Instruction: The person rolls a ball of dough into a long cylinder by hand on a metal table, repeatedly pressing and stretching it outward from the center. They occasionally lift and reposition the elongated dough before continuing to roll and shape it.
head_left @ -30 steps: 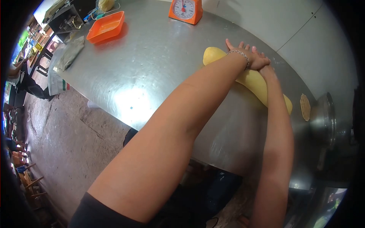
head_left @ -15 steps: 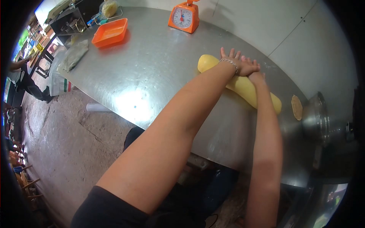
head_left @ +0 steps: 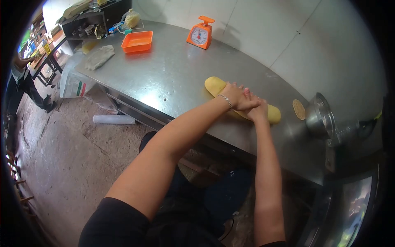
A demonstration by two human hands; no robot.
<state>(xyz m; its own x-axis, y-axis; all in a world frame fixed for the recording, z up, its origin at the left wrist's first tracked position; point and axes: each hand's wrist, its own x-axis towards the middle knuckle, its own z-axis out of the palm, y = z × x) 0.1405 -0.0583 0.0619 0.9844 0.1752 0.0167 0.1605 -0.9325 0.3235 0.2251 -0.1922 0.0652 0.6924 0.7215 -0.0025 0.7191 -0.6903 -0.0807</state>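
While left hand, fingers flat, covers right hand, its fingers hidden, both press dough; kneading seemingly underway, next wants even pressure

No legible text, even on the orange scale dial
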